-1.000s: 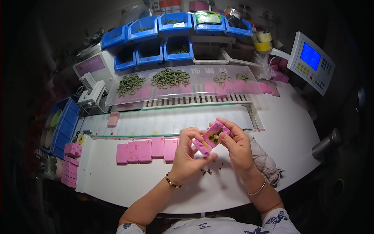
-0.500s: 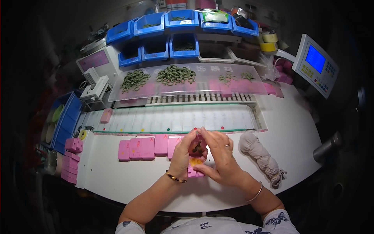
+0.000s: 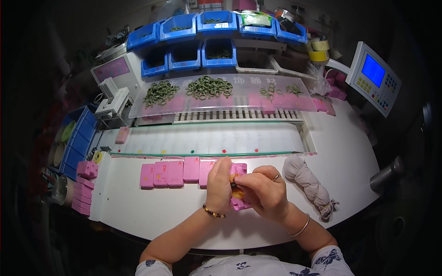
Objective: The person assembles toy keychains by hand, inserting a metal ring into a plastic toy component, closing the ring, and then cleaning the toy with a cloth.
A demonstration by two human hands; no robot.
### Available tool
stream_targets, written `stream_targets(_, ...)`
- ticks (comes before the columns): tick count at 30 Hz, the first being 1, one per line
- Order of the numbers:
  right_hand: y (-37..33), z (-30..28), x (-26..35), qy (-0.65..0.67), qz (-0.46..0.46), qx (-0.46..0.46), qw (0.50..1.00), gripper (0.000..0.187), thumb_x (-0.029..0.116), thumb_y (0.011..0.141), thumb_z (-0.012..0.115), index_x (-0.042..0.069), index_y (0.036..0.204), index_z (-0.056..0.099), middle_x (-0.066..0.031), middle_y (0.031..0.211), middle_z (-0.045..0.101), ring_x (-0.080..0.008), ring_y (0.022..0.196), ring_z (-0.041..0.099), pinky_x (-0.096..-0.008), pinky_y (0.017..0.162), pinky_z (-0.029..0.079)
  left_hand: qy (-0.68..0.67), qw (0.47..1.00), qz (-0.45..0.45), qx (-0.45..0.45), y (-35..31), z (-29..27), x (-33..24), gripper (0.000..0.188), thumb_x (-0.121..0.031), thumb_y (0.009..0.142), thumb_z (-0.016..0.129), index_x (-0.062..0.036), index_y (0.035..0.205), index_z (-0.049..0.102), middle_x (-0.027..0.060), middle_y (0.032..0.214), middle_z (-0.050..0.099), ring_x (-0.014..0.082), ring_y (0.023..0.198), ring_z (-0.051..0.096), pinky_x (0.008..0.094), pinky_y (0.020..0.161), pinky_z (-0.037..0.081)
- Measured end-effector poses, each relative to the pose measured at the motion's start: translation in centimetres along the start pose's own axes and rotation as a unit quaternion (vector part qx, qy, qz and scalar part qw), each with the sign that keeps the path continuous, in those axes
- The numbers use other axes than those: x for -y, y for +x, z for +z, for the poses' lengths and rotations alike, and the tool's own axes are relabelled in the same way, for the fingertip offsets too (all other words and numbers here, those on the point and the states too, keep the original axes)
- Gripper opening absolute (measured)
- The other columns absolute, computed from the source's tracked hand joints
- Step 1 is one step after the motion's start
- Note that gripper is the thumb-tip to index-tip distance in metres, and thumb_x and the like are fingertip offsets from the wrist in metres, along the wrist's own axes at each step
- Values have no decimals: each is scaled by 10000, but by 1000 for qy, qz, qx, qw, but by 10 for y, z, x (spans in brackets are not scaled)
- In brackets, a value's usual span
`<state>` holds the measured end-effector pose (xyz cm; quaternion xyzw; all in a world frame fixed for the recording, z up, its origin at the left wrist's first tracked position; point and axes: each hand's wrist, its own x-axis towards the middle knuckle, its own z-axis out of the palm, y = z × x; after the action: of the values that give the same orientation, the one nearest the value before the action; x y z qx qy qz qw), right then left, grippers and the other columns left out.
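Observation:
My left hand is closed round an opened pink rubber mould, which has a yellow-stained patch in its middle. My right hand has its thumb and fingertips pinched together over the mould's cavity. Between those fingertips shows a small dark green piece, mostly covered by the fingers. Just left of my hands, several closed pink moulds with red marks stand in a row on the white table.
Beyond the row runs a conveyor belt carrying one pink mould. Above it, a clear shelf bears heaps of green rings. Blue bins stand behind. A twisted grey cloth lies right; a control panel stands far right.
The mould in my left hand has been spread wider and tilted. My right hand has gone from cupping over it to a pinch inside. The belt and its mould have shifted left.

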<state>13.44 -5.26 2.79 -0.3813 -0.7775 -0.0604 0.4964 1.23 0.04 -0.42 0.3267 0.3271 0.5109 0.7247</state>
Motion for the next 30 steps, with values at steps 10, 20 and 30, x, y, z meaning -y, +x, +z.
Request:
stream_targets(10, 16, -24, -4, -65, 46, -120, 990, 225, -68, 711, 726, 53, 880, 640, -70, 816, 651, -243, 721, 576, -336, 660, 452, -50, 992, -111, 29, 14, -17, -16, 517, -560, 978, 377, -101, 786, 515, 76, 707, 583, 191, 526, 551, 319, 482, 466)
stream_targets(20, -3, -26, -14, -162, -3, -44, 986, 190, 53, 692, 783, 84, 806, 634, -18, 760, 629, -197, 702, 572, -322, 656, 418, 71, 969, -118, 205, -5, -3, -27, 268, -197, 956, 595, 20, 1099, 657, 43, 920, 666, 91, 795, 627, 230, 685, 520)
stream_targets(30, -8, -23, -20, 159, 241, 57, 956, 99, 71, 764, 749, 64, 773, 651, 0, 727, 626, -148, 674, 570, -290, 642, 422, 213, 951, -46, 220, 4, -17, -28, 151, -112, 907, 641, 16, 987, 647, 41, 862, 660, 84, 725, 624, 231, 648, 514)
